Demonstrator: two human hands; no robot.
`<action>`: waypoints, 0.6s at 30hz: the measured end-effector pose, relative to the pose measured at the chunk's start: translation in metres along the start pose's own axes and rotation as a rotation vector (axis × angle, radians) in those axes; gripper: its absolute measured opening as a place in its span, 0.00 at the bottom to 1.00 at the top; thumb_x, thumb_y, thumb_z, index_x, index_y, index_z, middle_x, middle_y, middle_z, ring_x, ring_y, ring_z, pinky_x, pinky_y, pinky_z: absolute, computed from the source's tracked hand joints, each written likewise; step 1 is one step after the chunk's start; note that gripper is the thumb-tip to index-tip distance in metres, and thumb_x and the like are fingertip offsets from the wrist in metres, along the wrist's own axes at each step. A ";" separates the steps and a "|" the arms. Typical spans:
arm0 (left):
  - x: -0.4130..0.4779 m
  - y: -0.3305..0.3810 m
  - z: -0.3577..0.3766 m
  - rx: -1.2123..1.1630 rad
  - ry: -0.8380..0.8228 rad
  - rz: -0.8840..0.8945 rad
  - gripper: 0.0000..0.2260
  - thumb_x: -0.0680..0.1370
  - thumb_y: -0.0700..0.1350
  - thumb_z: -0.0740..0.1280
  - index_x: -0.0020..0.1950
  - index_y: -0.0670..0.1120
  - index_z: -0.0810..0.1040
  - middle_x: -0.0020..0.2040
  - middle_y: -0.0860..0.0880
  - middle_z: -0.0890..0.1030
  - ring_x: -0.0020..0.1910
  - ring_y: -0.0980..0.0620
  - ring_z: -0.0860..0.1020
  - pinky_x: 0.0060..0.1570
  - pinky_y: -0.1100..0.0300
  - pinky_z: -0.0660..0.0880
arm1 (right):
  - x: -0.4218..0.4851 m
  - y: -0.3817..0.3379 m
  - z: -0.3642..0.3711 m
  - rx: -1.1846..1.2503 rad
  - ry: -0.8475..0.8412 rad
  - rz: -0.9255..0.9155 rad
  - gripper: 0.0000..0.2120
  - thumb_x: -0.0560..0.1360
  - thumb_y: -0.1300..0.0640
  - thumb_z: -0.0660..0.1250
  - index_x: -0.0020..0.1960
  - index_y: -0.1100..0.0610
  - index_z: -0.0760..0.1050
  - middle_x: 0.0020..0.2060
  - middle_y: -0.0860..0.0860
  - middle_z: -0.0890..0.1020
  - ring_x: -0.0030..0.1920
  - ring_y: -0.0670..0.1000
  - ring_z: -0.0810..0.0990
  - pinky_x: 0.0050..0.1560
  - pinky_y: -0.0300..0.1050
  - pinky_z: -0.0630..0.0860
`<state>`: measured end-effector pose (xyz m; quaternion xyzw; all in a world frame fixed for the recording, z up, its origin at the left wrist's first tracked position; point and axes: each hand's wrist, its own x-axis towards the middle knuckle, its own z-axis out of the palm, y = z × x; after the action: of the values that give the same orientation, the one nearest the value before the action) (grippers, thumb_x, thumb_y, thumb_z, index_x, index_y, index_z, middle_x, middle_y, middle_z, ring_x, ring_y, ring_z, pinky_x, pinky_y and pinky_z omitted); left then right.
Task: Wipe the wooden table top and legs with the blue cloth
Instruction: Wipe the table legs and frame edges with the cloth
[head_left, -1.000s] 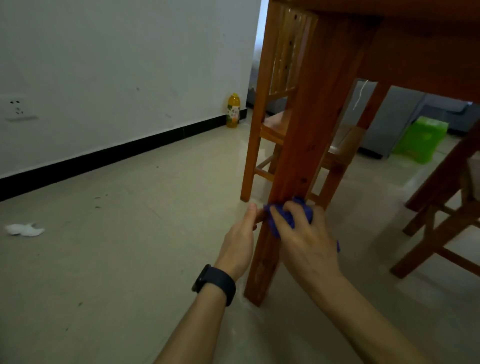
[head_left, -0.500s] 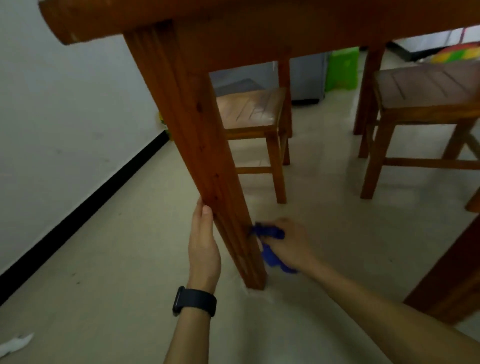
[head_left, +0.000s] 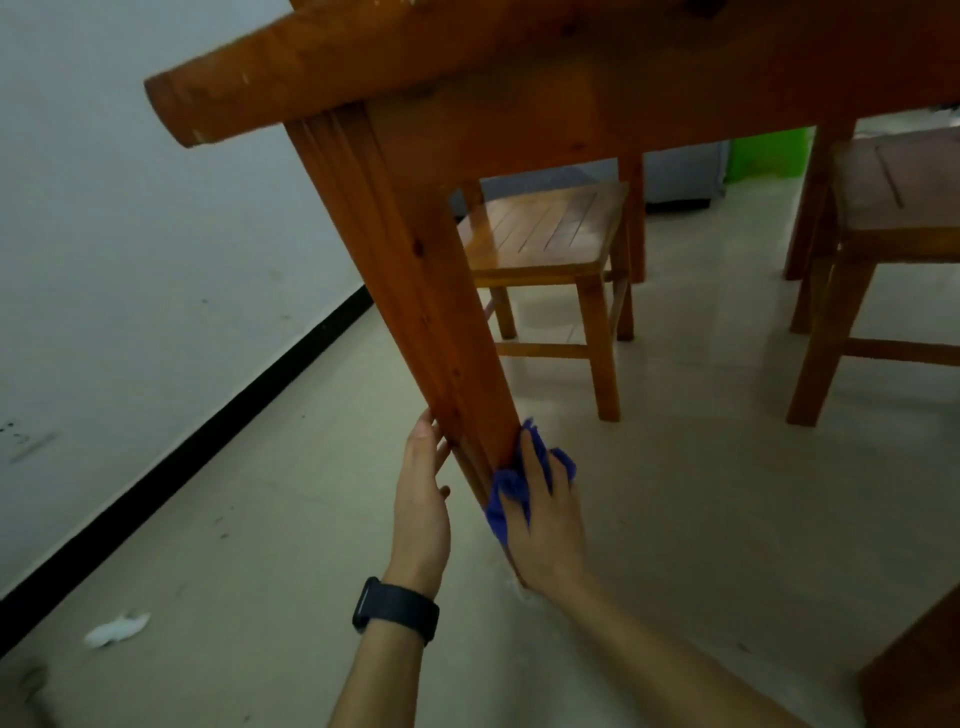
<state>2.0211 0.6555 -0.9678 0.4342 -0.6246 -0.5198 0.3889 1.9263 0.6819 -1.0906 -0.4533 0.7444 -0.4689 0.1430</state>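
Observation:
The wooden table's corner leg (head_left: 415, 291) runs down from the table top's edge (head_left: 322, 78) toward the floor. My right hand (head_left: 545, 525) presses the bunched blue cloth (head_left: 506, 488) against the leg's lower right face, fingers spread over the cloth. My left hand (head_left: 421, 499), with a black watch on its wrist, rests flat with straight fingers on the leg's left face at the same height. The foot of the leg is hidden behind my right hand.
A wooden stool (head_left: 550, 249) stands under the table behind the leg, and a second stool (head_left: 883, 249) stands at the right. The white wall with black skirting (head_left: 208, 426) runs along the left. A white scrap (head_left: 117, 629) lies on the floor. A green bin (head_left: 763, 150) stands far back.
My view has tilted up and closer to the leg. The right hand with the cloth has moved up the leg's right face; the left hand stays flat on the left face.

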 end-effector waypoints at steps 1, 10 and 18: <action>-0.001 0.001 0.000 -0.005 -0.001 -0.003 0.28 0.78 0.68 0.49 0.75 0.59 0.63 0.74 0.55 0.68 0.68 0.54 0.69 0.70 0.43 0.64 | 0.000 0.006 -0.006 -0.016 -0.067 0.035 0.31 0.81 0.38 0.51 0.74 0.33 0.34 0.75 0.49 0.56 0.72 0.54 0.64 0.67 0.51 0.70; 0.005 0.011 -0.012 -0.057 -0.035 0.002 0.22 0.77 0.69 0.48 0.65 0.66 0.71 0.63 0.66 0.75 0.62 0.66 0.73 0.69 0.46 0.65 | 0.055 -0.149 -0.087 0.337 0.283 -0.340 0.27 0.80 0.44 0.57 0.77 0.42 0.55 0.72 0.40 0.61 0.74 0.49 0.60 0.72 0.53 0.64; 0.012 0.010 -0.013 -0.101 -0.012 0.018 0.21 0.78 0.68 0.48 0.65 0.66 0.70 0.63 0.68 0.74 0.64 0.65 0.72 0.69 0.45 0.65 | 0.055 -0.118 -0.046 0.263 0.444 -0.416 0.26 0.81 0.44 0.56 0.78 0.43 0.54 0.74 0.46 0.65 0.73 0.52 0.63 0.69 0.52 0.67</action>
<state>2.0277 0.6405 -0.9559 0.4052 -0.6036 -0.5498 0.4112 1.9306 0.6458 -0.9572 -0.4599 0.5822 -0.6674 -0.0642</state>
